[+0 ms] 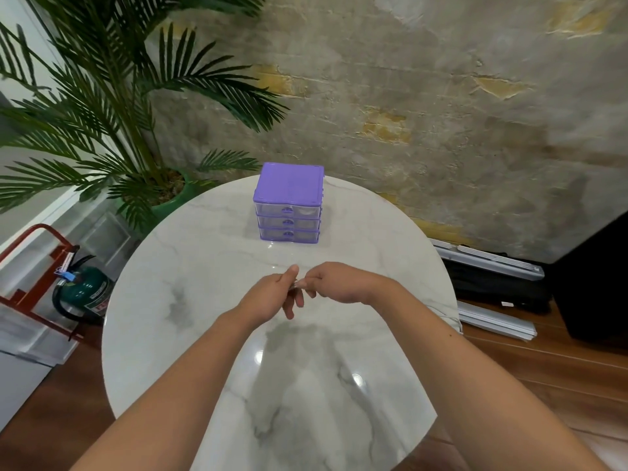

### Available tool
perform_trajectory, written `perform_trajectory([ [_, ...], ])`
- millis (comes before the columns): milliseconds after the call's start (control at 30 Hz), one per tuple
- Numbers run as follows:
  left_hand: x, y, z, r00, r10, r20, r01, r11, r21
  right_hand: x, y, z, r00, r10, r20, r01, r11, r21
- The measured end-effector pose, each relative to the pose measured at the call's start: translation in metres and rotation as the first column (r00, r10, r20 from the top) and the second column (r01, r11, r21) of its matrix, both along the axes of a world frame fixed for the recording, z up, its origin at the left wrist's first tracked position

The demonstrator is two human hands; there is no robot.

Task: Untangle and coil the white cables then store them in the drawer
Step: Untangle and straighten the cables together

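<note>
Head view, frame centre: the left hand point(268, 294) and right hand point(334, 282) meet, fingers curled, pinching something small and pale, probably white cable, too blurred to confirm. The purple three-drawer plastic organiser point(289, 203) above is shut; a loose coil could spring undone while it is opened.
</note>
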State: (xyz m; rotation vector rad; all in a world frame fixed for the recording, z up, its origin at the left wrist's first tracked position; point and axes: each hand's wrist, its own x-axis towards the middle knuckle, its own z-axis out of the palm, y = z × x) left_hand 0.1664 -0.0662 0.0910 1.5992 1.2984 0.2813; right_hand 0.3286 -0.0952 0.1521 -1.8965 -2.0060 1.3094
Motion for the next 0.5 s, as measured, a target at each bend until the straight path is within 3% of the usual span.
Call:
perform_trajectory([
  [133,0.001,-0.001,0.004,0.969,0.133,0.206,-0.094,0.977,-0.19,0.007,0.004,0.003,0.995,-0.068,-0.073,0.07,0.997,0.025],
  [333,-0.006,-0.007,0.016,0.837,0.195,0.512,0.103,0.862,-0.496,0.016,0.009,0.0,0.961,-0.187,-0.203,0.194,0.981,0.012],
  [500,-0.006,-0.007,0.018,0.779,0.225,0.585,0.184,0.81,-0.556,0.021,0.01,-0.006,0.919,-0.227,-0.321,0.239,0.971,-0.003],
])
